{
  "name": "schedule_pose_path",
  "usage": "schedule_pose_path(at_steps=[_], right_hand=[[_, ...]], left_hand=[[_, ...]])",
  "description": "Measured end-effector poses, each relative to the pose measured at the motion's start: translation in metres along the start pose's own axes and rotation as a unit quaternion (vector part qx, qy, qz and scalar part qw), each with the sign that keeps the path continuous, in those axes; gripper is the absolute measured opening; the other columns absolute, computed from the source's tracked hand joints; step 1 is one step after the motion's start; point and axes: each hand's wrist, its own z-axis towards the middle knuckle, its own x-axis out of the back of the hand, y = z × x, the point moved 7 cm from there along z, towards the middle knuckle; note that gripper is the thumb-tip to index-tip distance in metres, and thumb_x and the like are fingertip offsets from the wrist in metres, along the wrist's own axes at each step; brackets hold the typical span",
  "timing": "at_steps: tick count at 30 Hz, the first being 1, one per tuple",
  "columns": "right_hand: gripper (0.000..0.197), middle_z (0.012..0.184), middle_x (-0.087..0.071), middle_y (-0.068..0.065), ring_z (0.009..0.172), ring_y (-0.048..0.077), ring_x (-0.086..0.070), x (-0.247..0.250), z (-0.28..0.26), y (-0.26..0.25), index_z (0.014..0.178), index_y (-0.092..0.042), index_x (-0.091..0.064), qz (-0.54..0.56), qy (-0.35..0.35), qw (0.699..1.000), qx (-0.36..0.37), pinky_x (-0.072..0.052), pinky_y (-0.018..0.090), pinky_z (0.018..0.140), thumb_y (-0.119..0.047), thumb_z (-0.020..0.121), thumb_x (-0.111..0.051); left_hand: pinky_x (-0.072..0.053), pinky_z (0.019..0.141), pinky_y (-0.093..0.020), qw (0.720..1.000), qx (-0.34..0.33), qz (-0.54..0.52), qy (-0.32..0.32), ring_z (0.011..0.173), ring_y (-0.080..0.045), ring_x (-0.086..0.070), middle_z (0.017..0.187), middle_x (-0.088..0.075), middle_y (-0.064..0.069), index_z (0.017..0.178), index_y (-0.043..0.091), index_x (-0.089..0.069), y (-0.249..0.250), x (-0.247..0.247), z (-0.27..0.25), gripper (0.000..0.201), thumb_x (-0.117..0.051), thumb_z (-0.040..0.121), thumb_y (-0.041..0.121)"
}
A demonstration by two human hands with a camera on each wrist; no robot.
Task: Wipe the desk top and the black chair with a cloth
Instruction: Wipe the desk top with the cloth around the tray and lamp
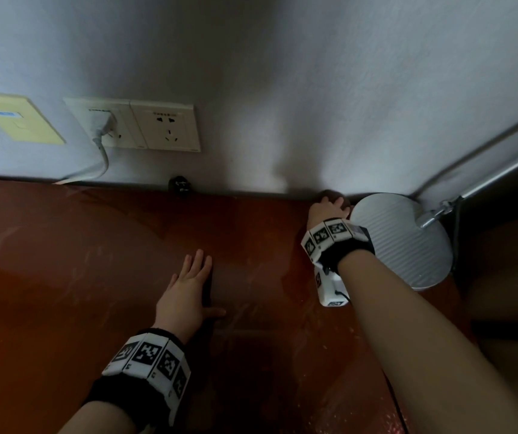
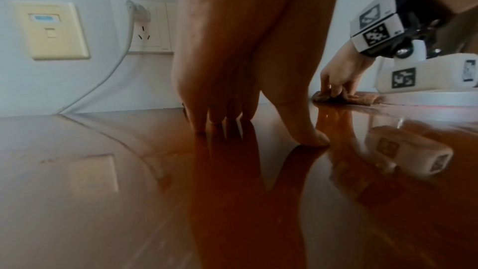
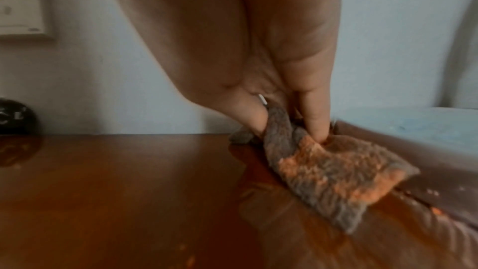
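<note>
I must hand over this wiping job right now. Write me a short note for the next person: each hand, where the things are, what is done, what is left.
Left hand: open, flat on the desk top, holds nothing.
Right hand: grips the cloth at the desk's back edge by the wall, beside the round lamp base.
Done: wet streaks show across the desk top, so part seems wiped.
Left: the rest of the desk, perhaps around the lamp base; the black chair is not in view, so count it as still to do.

We see the round white ribbed lamp base (image 1: 404,242) blocking the glossy red-brown wooden desk top (image 1: 63,261) at right; left of it, open surface reaches a small black object (image 1: 180,186) by the wall.
</note>
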Motion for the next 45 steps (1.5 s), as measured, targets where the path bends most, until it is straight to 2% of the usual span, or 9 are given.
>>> schedule_pose_path(at_steps=[5,11,16,26,31,35,40,42,45], right_hand=[[0.047,0.155,-0.016,0.014,0.141,0.042,-0.007,-0.003,-0.012,0.003,0.142,-0.003,-0.035,-0.002,0.01,1.0,0.016,-0.012,0.055,0.114,-0.009,0.096,-0.041],[0.063,0.156,0.005,0.018,0.143,0.037,-0.003,-0.042,-0.044,0.022,0.15,-0.01,-0.002,0.056,0.026,0.997,0.044,-0.021,0.045,0.114,-0.004,0.097,-0.035],[0.072,0.157,0.01,0.013,0.144,0.035,0.003,-0.032,-0.038,0.021,0.151,-0.015,-0.001,0.107,0.028,0.992,0.066,-0.015,0.042,0.117,-0.004,0.093,-0.042],[0.075,0.157,0.012,0.009,0.145,0.031,0.004,-0.084,-0.1,0.036,0.151,-0.018,-0.001,0.071,0.001,0.987,0.145,-0.012,0.036,0.118,0.0,0.091,-0.042],[0.07,0.157,0.01,0.011,0.144,0.036,0.001,-0.062,-0.079,0.032,0.151,-0.018,-0.002,0.071,-0.004,0.993,0.09,-0.006,0.039,0.116,-0.032,0.098,-0.044],[0.067,0.157,0.013,0.014,0.143,0.037,0.011,-0.081,-0.134,-0.029,0.151,-0.015,-0.001,0.016,0.005,0.968,0.25,0.001,0.039,0.116,-0.034,0.1,-0.039],[0.056,0.157,0.017,0.005,0.143,0.028,0.017,-0.123,-0.191,-0.08,0.151,-0.018,-0.003,-0.07,-0.026,0.911,0.407,0.0,0.037,0.116,-0.024,0.103,-0.03],[0.052,0.157,0.014,0.003,0.144,0.03,0.014,-0.115,-0.162,-0.073,0.151,-0.019,-0.011,-0.067,-0.014,0.923,0.378,-0.004,0.04,0.117,-0.015,0.103,-0.03],[0.059,0.158,0.013,0.004,0.144,0.032,0.009,-0.089,-0.109,-0.04,0.151,-0.022,-0.007,0.03,-0.01,0.964,0.263,-0.013,0.041,0.117,-0.003,0.1,-0.03]], left_hand=[[-0.001,0.117,-0.034,1.0,0.002,0.003,-0.001,0.144,-0.015,0.015,0.156,0.02,0.002,0.15,0.022,0.006,0.001,0.0,0.0,0.104,-0.069,0.081,0.039],[-0.002,0.117,-0.035,1.0,0.005,0.012,-0.014,0.145,-0.016,0.014,0.157,0.018,0.002,0.151,0.021,0.004,0.001,0.0,0.0,0.103,-0.07,0.08,0.039],[-0.023,0.116,-0.037,0.998,0.003,0.06,-0.034,0.146,-0.017,0.008,0.158,0.015,0.002,0.152,0.023,0.001,0.004,0.001,-0.007,0.097,-0.067,0.084,0.037],[-0.033,0.112,-0.036,0.993,-0.016,0.095,-0.071,0.146,-0.017,0.008,0.158,0.016,0.003,0.152,0.023,0.002,0.007,-0.014,-0.031,0.097,-0.067,0.085,0.036],[-0.032,0.112,-0.039,0.984,-0.046,0.124,-0.123,0.146,-0.016,0.009,0.157,0.018,0.004,0.152,0.023,0.003,0.01,-0.027,-0.05,0.098,-0.066,0.085,0.038],[-0.039,0.107,-0.036,0.984,-0.058,0.12,-0.12,0.146,-0.015,0.008,0.157,0.018,0.005,0.152,0.023,0.005,0.008,-0.029,-0.056,0.095,-0.065,0.088,0.026],[-0.049,0.095,-0.034,0.993,-0.038,0.071,-0.092,0.142,-0.017,-0.024,0.158,0.014,0.002,0.15,0.022,0.01,0.005,-0.028,-0.059,0.093,-0.059,0.089,0.01],[-0.053,0.084,-0.032,0.995,-0.017,0.055,-0.084,0.126,-0.022,-0.049,0.159,0.009,-0.001,0.15,0.023,0.013,0.003,-0.027,-0.06,0.096,-0.059,0.088,0.008],[-0.052,0.069,-0.027,0.995,-0.002,0.058,-0.08,0.111,-0.025,-0.059,0.159,0.006,-0.003,0.15,0.024,0.014,0.002,-0.026,-0.06,0.099,-0.059,0.086,0.005]])
